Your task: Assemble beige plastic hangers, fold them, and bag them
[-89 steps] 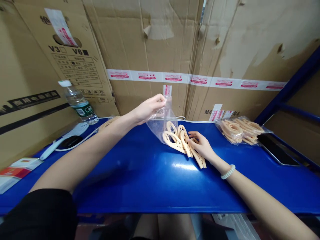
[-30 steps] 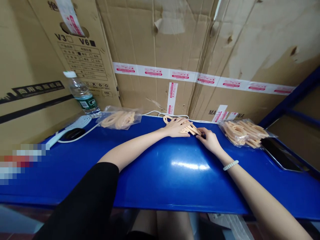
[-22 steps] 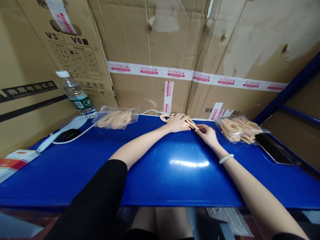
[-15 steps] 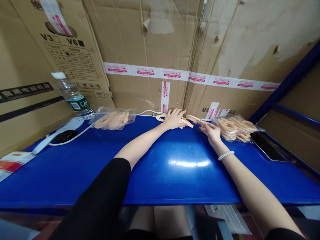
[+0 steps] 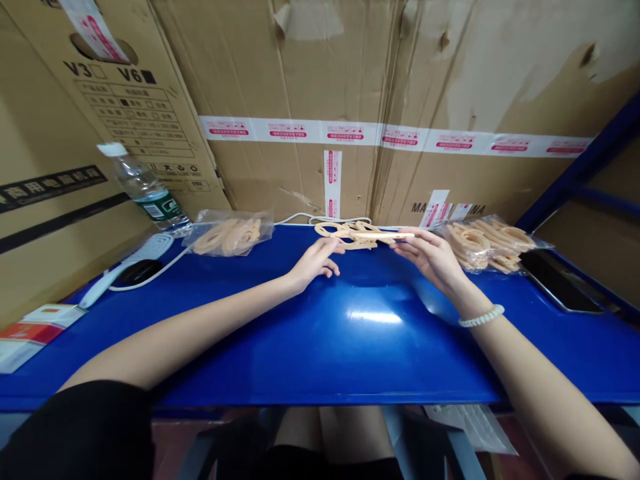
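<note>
A flat, pale wood-coloured piece (image 5: 383, 235) is held nearly edge-on above the back of the blue table. My right hand (image 5: 434, 261) pinches its right end between thumb and fingers. At the left end, the thumb and forefinger of my left hand (image 5: 314, 264) meet the piece, the other fingers loosely curled. Just behind and beneath lie several similar loose pieces (image 5: 327, 229) with ring-shaped openings, partly hidden by the held one. Beside my right hand is a clear bag of such pieces (image 5: 487, 243); another bag (image 5: 227, 233) lies off to the left.
Cardboard boxes (image 5: 280, 173) wall in the back of the blue table (image 5: 280, 347). On the left stand a water bottle (image 5: 153, 193), a hairbrush (image 5: 133, 257), a dark oval object (image 5: 141, 271) and a small box (image 5: 37, 330). A phone (image 5: 560, 283) lies right, a white cable (image 5: 295, 217) behind.
My left hand has drawn back from the loose pieces and turned its palm inward. My right hand has raised one piece, which now spans between both hands. The view has shifted slightly.
</note>
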### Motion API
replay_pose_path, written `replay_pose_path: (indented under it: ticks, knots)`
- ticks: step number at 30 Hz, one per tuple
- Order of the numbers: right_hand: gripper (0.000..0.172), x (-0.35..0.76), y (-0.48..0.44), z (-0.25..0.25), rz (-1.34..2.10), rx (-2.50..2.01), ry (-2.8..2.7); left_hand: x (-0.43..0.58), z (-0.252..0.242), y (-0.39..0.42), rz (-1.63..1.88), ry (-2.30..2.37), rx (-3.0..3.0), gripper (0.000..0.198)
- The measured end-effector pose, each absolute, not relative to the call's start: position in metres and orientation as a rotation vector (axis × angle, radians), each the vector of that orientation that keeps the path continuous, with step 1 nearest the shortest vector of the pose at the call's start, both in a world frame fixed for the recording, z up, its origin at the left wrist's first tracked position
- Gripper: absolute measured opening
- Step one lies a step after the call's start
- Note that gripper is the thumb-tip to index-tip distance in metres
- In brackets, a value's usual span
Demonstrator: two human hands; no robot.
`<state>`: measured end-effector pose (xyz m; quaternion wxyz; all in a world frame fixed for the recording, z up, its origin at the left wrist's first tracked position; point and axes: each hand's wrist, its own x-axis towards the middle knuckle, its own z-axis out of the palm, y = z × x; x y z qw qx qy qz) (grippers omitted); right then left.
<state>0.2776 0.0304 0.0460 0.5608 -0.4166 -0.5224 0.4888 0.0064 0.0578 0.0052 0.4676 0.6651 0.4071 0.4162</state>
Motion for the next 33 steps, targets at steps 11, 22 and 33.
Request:
replay_pose_path:
  ticks: [11,22,33]
  knots:
    - [0.053,0.246,0.013,0.022,1.264,-1.040,-1.447,-0.006,-0.007,0.026,0.880,0.903,1.609,0.044]
    - [0.060,0.242,0.012,0.025,1.317,-1.069,-1.442,-0.011,-0.011,0.026,0.860,0.884,1.617,0.035]
    - [0.030,0.242,0.011,0.034,1.225,-1.140,-1.520,-0.010,-0.012,0.026,1.010,0.850,1.542,0.032]
